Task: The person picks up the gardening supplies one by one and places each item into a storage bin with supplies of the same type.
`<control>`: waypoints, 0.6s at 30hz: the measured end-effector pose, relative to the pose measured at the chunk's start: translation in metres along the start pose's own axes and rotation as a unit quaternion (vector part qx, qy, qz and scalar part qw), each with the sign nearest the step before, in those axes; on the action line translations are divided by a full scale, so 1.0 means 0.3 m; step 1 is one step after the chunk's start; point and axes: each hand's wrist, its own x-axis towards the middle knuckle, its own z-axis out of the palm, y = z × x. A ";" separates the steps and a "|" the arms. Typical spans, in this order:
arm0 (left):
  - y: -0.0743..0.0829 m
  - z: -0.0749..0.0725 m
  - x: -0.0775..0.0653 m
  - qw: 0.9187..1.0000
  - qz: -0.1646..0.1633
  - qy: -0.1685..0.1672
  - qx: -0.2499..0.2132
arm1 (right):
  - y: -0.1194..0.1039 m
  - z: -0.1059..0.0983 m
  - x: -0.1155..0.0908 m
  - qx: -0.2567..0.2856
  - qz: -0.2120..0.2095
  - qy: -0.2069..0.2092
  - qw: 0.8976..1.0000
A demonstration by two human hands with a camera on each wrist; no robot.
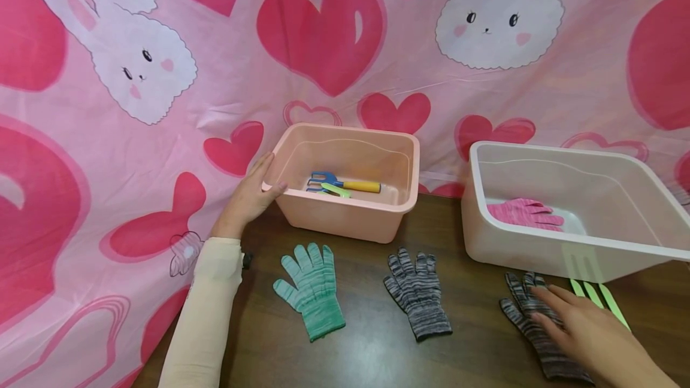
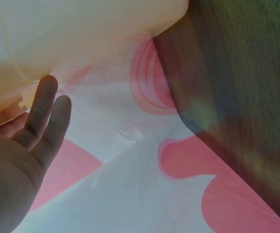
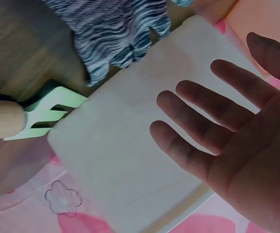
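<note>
The head view is brightly and evenly lit, with pale glare thrown back by the counter (image 1: 372, 355); toward the right edge the white tub (image 1: 507, 247) is stretched by the wide lens. Both wrist views are dimmer and duller in colour: the palms of the left hand (image 2: 11, 179) and right hand (image 3: 246, 141) are shaded, and fine detail is softened.

"How's your left side?"

"My sleeved left forearm (image 1: 202, 316) stretches forward; the left hand (image 1: 249, 196) is at its end, thumb (image 1: 275, 192) held apart, fingers (image 2: 42, 107) nearly straight;"

"And the right?"

"My right hand (image 1: 584, 329) is out too, back uppermost; the right fingers (image 3: 193, 120) relaxed, only lightly bent, gaps between them."
</note>
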 end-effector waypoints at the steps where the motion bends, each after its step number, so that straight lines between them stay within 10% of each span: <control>1: -0.001 0.000 0.000 1.000 0.000 0.000 0.000 | 0.005 0.002 -0.005 -0.002 0.006 -0.007 1.000; 18: -0.005 -0.005 0.000 1.000 0.004 0.009 0.000 | 0.173 0.048 -0.105 0.018 0.139 -0.141 0.980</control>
